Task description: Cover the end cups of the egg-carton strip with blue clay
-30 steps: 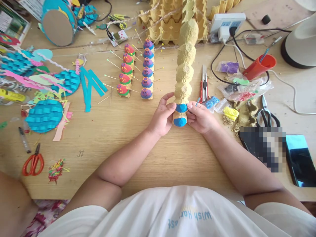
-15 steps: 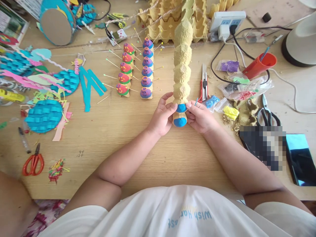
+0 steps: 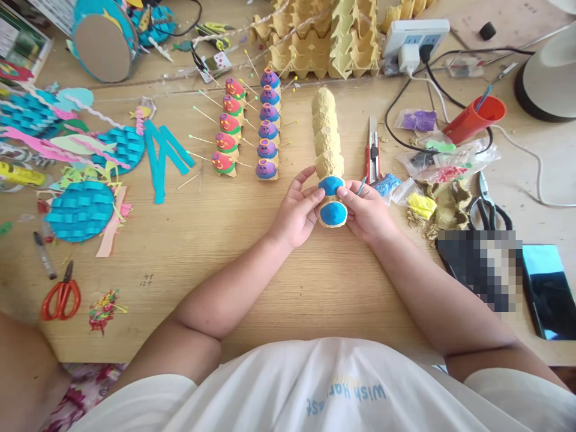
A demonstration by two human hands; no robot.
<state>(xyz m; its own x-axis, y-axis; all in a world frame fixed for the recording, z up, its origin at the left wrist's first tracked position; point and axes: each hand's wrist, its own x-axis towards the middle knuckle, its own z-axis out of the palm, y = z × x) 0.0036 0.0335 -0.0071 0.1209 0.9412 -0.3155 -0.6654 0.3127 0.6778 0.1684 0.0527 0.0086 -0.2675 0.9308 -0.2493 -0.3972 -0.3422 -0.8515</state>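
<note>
Both hands grip the near end of an egg carton strip, a row of bumpy tan cups. Blue clay covers the tops of its two nearest cups. My left hand pinches the strip's left side, thumb at the blue clay. On the right side, my right hand has its thumb pressed by the same cup. A thin blue stick pokes out from the right fingers; most of it is hidden. Left of the strip stand a purple-and-blue painted carton row and a red-and-green one, with pins sticking out.
A utility knife, blue clay and yellow clay lie right of the hands. Farther right are black scissors, a red cup and a phone. Egg trays stand behind; woven blue discs lie left.
The strip's far end has tipped down from in front of the egg trays, and its blue near cups have turned up more toward me. Both hands have stayed almost in place.
</note>
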